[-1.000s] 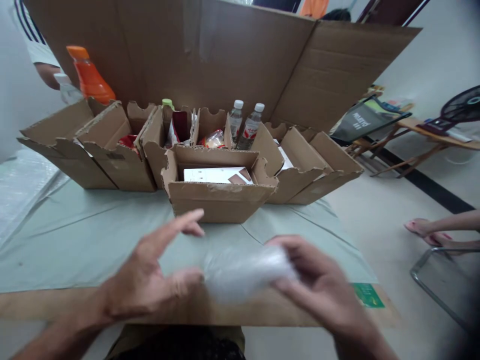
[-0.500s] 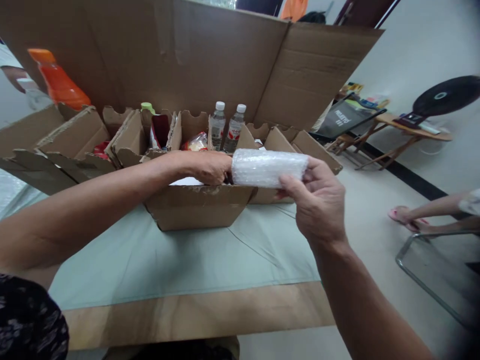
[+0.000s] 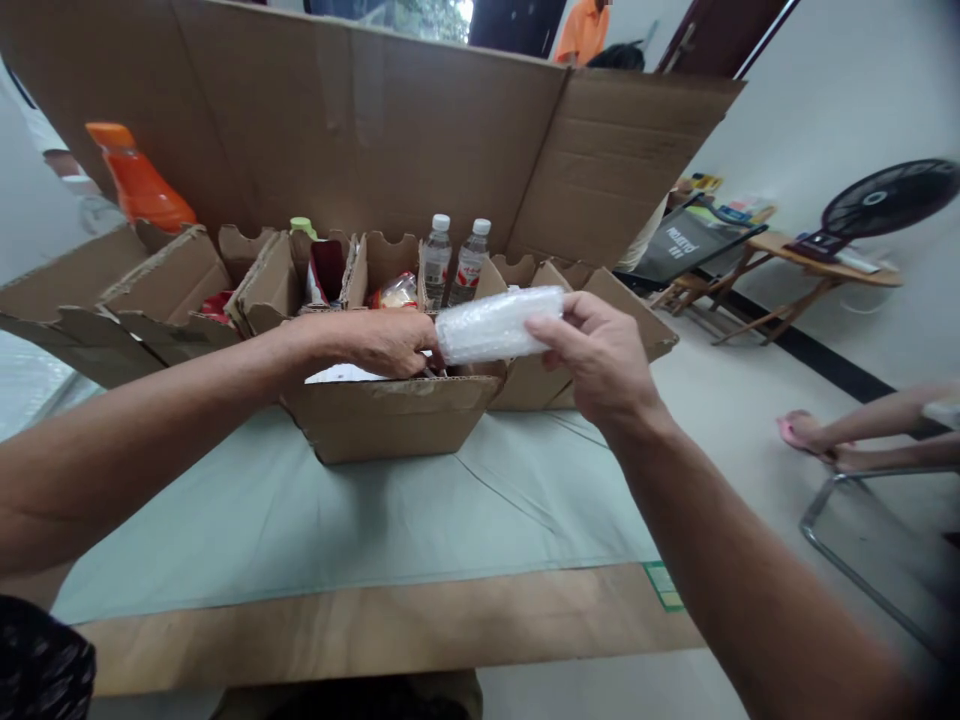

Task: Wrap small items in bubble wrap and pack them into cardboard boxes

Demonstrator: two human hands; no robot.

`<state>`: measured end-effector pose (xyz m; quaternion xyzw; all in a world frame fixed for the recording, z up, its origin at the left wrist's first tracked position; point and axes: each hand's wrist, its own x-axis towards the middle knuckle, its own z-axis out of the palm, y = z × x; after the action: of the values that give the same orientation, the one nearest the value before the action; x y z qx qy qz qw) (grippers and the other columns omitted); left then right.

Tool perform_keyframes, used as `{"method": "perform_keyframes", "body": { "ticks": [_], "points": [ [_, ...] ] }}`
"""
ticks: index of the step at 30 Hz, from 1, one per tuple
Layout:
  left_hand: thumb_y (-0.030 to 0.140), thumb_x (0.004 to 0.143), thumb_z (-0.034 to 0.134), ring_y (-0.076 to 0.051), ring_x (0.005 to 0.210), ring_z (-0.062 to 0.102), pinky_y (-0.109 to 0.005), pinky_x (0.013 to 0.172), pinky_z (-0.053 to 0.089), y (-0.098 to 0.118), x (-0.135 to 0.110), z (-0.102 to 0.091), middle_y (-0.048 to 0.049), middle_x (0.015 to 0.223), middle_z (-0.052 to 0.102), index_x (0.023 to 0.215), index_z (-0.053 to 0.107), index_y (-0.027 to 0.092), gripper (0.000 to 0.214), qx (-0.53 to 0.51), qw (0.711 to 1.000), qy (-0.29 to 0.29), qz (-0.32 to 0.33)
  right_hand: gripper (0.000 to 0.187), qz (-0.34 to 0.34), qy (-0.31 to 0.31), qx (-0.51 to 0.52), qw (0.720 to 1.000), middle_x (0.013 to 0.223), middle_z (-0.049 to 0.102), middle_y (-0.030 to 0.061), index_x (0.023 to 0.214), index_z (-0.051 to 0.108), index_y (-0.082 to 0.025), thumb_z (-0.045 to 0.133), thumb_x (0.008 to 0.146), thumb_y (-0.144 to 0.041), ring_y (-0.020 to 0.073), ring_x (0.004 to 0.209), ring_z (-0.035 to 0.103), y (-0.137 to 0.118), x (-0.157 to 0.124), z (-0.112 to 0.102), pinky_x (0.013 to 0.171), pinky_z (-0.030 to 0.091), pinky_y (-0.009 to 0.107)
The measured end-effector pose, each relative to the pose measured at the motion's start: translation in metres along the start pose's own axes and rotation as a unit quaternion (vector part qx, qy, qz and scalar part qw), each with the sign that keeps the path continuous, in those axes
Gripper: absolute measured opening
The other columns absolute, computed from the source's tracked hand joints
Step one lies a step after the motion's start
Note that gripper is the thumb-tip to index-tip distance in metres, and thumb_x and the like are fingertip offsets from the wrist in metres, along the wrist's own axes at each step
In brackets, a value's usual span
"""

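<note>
My right hand (image 3: 600,355) is closed around a bundle wrapped in clear bubble wrap (image 3: 495,325), holding it level just above the near cardboard box (image 3: 390,415). My left hand (image 3: 390,340) reaches into that box, its fingers curled down inside next to a white carton (image 3: 337,374); whether it grips anything is hidden by the box rim. The left end of the bundle almost touches my left hand.
Several open cardboard boxes (image 3: 180,290) stand in a row behind, holding two water bottles (image 3: 454,260), snack packets (image 3: 394,291) and an orange bottle (image 3: 135,185). A tall cardboard wall (image 3: 375,120) backs them. A person's feet (image 3: 832,445), a fan (image 3: 885,200) and a chair frame (image 3: 862,540) are to the right.
The bubble-wrapped bundle went from low over the table up to the near box, then lower and a little left. My left hand has sunk deeper into the box.
</note>
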<state>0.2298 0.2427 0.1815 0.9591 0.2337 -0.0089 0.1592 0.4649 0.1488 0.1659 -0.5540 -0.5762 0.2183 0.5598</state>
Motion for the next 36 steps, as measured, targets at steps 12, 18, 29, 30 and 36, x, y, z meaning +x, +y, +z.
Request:
{"method": "perform_keyframes", "body": {
  "ticks": [12, 18, 29, 30, 36],
  "points": [
    [0.009, 0.083, 0.052, -0.015, 0.096, 0.072, -0.022, 0.081, 0.049, -0.001, -0.014, 0.002, -0.0013, 0.112, 0.080, 0.116, 0.077, 0.022, 0.043, -0.023, 1.000, 0.002, 0.002, 0.032, -0.025, -0.223, -0.626, 0.747, 0.106, 0.077, 0.0160, 0.109, 0.075, -0.018, 0.065, 0.088, -0.041, 0.0320, 0.096, 0.070, -0.059, 0.014, 0.051, 0.072, 0.047, 0.035],
    [0.012, 0.082, 0.057, -0.019, 0.098, 0.072, -0.026, 0.083, 0.048, 0.004, -0.015, 0.004, -0.0025, 0.113, 0.080, 0.117, 0.078, 0.024, 0.042, -0.002, 1.000, 0.009, -0.021, 0.042, -0.033, -0.314, -0.619, 0.719, 0.111, 0.078, 0.0149, 0.116, 0.075, -0.018, 0.065, 0.089, -0.049, 0.0325, 0.100, 0.071, -0.057, 0.021, 0.062, 0.071, 0.045, 0.034],
    [0.012, 0.083, 0.053, -0.017, 0.090, 0.072, -0.025, 0.080, 0.050, -0.002, -0.024, -0.001, -0.0018, 0.105, 0.081, 0.116, 0.078, 0.022, 0.043, -0.055, 0.998, 0.026, -0.009, 0.026, -0.038, -0.393, -0.613, 0.684, 0.104, 0.080, 0.0080, 0.110, 0.080, -0.026, 0.069, 0.087, -0.031, 0.0245, 0.093, 0.072, -0.052, 0.029, 0.071, 0.066, 0.040, 0.029],
    [0.013, 0.084, 0.053, -0.016, 0.089, 0.072, -0.025, 0.080, 0.051, -0.001, -0.031, -0.003, -0.0017, 0.103, 0.081, 0.114, 0.079, 0.021, 0.041, -0.064, 0.997, 0.052, -0.005, 0.026, -0.044, -0.397, -0.610, 0.685, 0.104, 0.080, 0.0081, 0.111, 0.080, -0.026, 0.069, 0.087, -0.030, 0.0249, 0.093, 0.072, -0.050, 0.028, 0.072, 0.067, 0.041, 0.029],
    [0.023, 0.093, 0.057, -0.020, 0.101, 0.072, -0.033, 0.094, 0.056, 0.027, -0.104, 0.025, -0.0040, 0.110, 0.079, 0.106, 0.078, 0.020, 0.024, -0.092, 0.912, 0.399, -0.021, 0.027, -0.131, -0.375, -0.578, 0.713, 0.113, 0.078, 0.0123, 0.113, 0.080, -0.021, 0.065, 0.091, -0.026, 0.0290, 0.099, 0.072, -0.043, 0.020, 0.059, 0.073, 0.046, 0.033]
  ]
}}
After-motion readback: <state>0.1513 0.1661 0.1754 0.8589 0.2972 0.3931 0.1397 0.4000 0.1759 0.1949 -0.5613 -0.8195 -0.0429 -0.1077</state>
